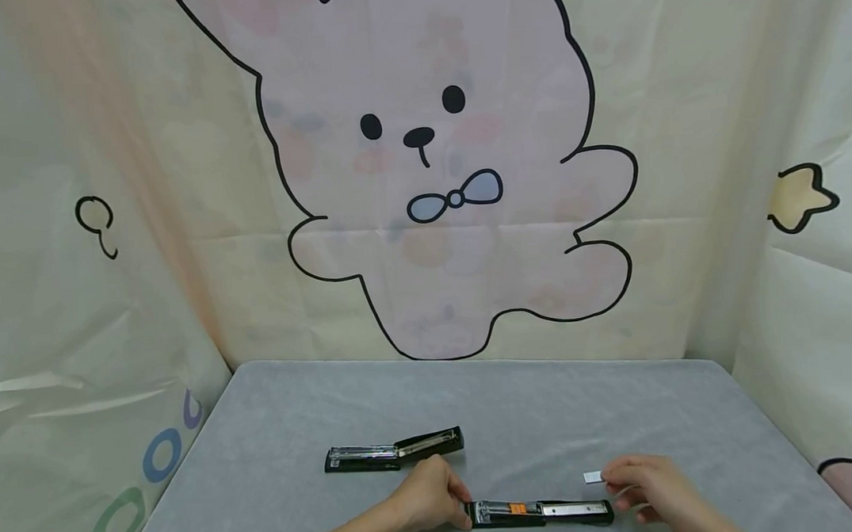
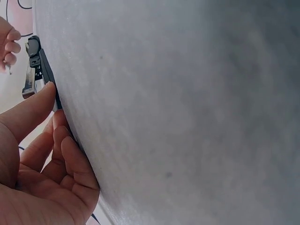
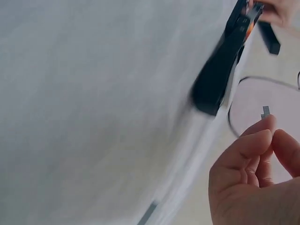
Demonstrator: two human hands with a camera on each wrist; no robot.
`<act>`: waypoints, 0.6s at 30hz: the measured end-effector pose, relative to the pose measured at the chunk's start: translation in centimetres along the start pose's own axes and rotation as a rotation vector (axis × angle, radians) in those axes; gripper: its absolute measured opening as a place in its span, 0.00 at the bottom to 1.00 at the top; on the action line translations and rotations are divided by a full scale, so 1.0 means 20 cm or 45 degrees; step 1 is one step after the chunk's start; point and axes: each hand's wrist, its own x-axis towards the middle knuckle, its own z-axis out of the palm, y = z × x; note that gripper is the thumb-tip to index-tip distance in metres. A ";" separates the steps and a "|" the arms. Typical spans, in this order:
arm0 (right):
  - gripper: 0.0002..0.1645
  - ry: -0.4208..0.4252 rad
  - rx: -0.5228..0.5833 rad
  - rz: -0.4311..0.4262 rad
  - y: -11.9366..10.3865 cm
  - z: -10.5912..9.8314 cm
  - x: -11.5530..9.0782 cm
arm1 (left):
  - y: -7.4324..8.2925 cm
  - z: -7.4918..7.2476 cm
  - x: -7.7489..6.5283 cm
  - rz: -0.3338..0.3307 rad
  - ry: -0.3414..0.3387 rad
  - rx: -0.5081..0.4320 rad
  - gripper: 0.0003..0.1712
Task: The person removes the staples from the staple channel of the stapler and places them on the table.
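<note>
An opened black stapler (image 1: 542, 512) lies on the grey cloth near the front, its lid folded back flat to the right and an orange patch inside its left half. At its left end my left hand (image 1: 430, 494) grips it between thumb and fingers; in the left wrist view the thumb (image 2: 40, 105) lies along its edge. To the right and a little above the stapler, my right hand (image 1: 653, 486) pinches a short silvery strip of staples (image 1: 593, 477) by one end. The strip's free end (image 3: 266, 110) sticks out past the fingertips in the right wrist view.
Behind my left hand lies a second opened black stapler (image 1: 363, 458), its lid angled up to the right. A narrow grey strip (image 3: 148, 213) shows on the cloth in the right wrist view. Printed curtain (image 1: 434, 289) hangs behind the grey-covered table (image 1: 275, 399) and at both sides.
</note>
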 end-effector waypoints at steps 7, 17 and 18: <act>0.11 0.240 -0.280 0.017 0.09 -0.12 0.00 | 0.00 0.01 -0.01 0.007 -0.006 -0.005 0.14; 0.09 0.259 -0.305 0.035 0.22 -0.25 0.03 | 0.01 0.01 -0.02 0.019 0.002 -0.010 0.14; 0.08 0.253 -0.305 0.046 0.23 -0.26 0.03 | 0.01 0.01 -0.02 0.015 0.000 -0.011 0.14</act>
